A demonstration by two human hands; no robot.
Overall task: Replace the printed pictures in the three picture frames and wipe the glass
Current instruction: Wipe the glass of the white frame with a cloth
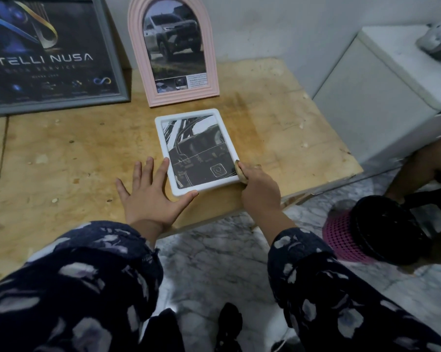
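Note:
A white rectangular frame [198, 151] with a dark black-and-white print lies flat near the front edge of the wooden table [62, 158]. My left hand [151, 196] lies spread on the table, its thumb and index finger touching the frame's near-left corner. My right hand [258, 186] grips a small tan cloth [240, 171] against the frame's near-right edge. A pink arched frame [173, 49] with a truck picture stands behind it. A large grey frame [51, 52] with a dark poster leans at the back left.
A white cabinet [382, 97] stands right of the table with a grey-white object on top. A pink mesh basket with a black object [382, 229] sits on the marble floor at right, beside another person's leg [422, 166].

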